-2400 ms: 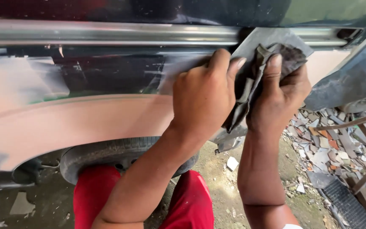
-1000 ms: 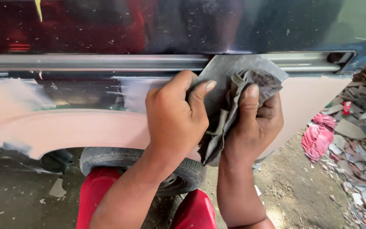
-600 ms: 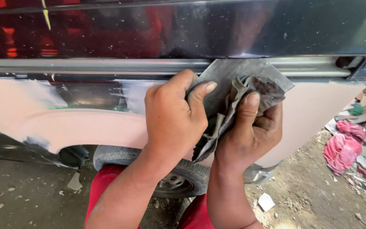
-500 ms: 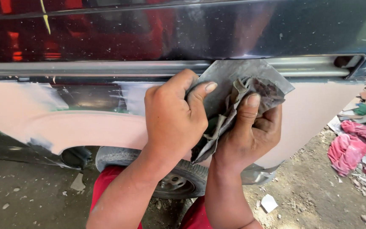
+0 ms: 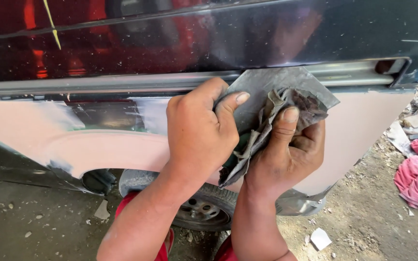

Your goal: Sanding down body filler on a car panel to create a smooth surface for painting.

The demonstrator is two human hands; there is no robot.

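Against pink panel [image 5: 364, 130]: both hands (left [image 5: 201, 133], right [image 5: 286, 154]) clamp grey sandpaper [image 5: 272, 84].

Bare pink panel [image 5: 364, 130] right of both hands; protruding metal rail [image 5: 97, 84] above, tyre [image 5: 204, 208] below.

Dirt ground [image 5: 35, 227] with pink rags [image 5: 417, 176]

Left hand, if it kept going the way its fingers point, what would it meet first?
The left hand points up and right across the grey sandpaper sheet it presses on. Going on, it would probably meet the metal trim rail first; depth is unclear.
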